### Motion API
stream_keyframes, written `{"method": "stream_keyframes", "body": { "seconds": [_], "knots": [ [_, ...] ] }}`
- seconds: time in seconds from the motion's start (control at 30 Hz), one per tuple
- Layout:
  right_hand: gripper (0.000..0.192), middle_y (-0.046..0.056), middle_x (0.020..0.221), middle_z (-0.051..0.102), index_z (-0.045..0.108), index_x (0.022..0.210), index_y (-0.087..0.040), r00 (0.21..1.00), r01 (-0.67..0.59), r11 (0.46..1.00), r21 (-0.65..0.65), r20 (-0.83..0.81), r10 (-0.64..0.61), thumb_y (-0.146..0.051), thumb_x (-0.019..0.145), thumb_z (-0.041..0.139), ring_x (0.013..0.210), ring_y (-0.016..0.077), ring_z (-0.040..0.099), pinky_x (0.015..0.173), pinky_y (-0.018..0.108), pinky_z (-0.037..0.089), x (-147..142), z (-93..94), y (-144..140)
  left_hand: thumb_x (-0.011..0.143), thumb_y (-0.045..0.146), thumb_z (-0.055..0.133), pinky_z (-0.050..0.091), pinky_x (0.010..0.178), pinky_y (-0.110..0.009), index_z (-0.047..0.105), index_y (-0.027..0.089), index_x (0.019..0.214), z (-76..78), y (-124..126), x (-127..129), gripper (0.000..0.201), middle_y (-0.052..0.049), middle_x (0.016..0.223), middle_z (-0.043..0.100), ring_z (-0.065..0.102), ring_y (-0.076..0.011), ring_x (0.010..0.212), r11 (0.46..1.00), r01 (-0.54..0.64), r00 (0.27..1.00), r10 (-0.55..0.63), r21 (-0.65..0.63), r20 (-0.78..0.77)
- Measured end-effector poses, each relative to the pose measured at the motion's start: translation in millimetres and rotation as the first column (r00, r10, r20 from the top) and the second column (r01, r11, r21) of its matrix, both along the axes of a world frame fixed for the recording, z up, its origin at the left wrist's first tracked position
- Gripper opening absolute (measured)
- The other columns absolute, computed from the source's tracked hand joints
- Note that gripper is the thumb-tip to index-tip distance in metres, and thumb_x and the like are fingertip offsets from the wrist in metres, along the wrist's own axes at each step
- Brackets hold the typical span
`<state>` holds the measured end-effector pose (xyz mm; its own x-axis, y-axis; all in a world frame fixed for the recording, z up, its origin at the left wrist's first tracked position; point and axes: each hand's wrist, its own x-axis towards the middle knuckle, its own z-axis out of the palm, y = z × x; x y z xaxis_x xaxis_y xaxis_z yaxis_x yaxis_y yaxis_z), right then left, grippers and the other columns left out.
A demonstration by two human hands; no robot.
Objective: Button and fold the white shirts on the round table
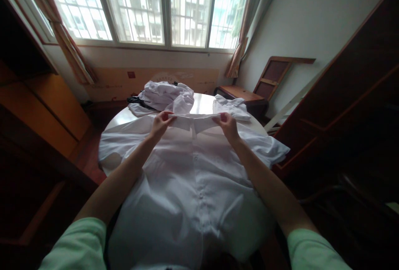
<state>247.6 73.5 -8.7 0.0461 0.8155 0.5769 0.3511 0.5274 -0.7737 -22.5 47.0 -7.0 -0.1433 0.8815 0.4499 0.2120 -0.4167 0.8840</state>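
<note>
1 white shirt (pixel 176 166), 1 table (pixel 203 103), 1 messy clothes heap (pixel 165 96) (11 o'clock), 1 folded garment (pixel 232 107) (1 o'clock) | left hand (pixel 161 123) + right hand (pixel 228 126) pinching collar (pixel 182 123) ends, shirt sprawling to 6 o'clock

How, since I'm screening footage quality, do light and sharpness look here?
Head view: wide, barred glass window washed out; same view: glare on the glossy, round white table; same view: white, collared cloth shirt soft at its near end.

The bare left arm (pixel 120 182) and bare right arm (pixel 268 183) stretch forward, converging; the left grip (pixel 160 124) and right grip (pixel 228 125) are both pinched, level and apart.
</note>
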Motion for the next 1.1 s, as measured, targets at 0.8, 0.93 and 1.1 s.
{"method": "stream_keyframes", "body": {
  "seconds": [0.8, 0.93, 1.1],
  "knots": [
    [0.040, -0.005, 0.054, 0.042, 0.047, 0.074, -0.020, 0.993, 0.095, 0.993, 0.067, 0.060, -0.099, -0.061, 0.076, 0.048, 0.051, 0.0110, 0.038, 0.049, 0.023, 0.029, -9, 11.4, -21, 0.059, 0.034, 0.076, 0.036, 0.052, -0.021, 0.050, 0.019, 0.086, 8.8, -12, 10, 0.041, 0.006, 0.062, 0.048, 0.048, -0.0110, 0.056, 0.971, -0.178, 0.902, 0.227, 0.163, -0.367],
    [0.043, -0.006, 0.054, 0.042, 0.046, 0.073, -0.021, 0.992, 0.120, 0.990, 0.069, 0.037, -0.123, -0.064, 0.075, 0.046, 0.050, 0.0109, 0.038, 0.049, 0.023, 0.030, -10, 10.7, -21, 0.047, 0.034, 0.081, 0.040, 0.053, -0.022, 0.052, 0.019, 0.092, 0.2, -6, 7, 0.055, 0.003, 0.071, 0.056, 0.052, -0.0126, 0.061, 0.995, -0.052, 0.929, 0.079, 0.084, -0.361],
    [0.044, -0.007, 0.051, 0.041, 0.048, 0.075, -0.020, 0.998, 0.062, 0.998, 0.021, -0.003, -0.062, -0.064, 0.070, 0.054, 0.047, 0.0096, 0.037, 0.046, 0.022, 0.029, -10, 8.9, -20, 0.047, 0.037, 0.080, 0.043, 0.050, -0.024, 0.057, 0.017, 0.086, -7.3, 2, 2, 0.049, 0.001, 0.069, 0.060, 0.055, -0.0138, 0.060, 0.997, 0.072, 0.960, -0.057, 0.041, -0.274]
  ]
}}
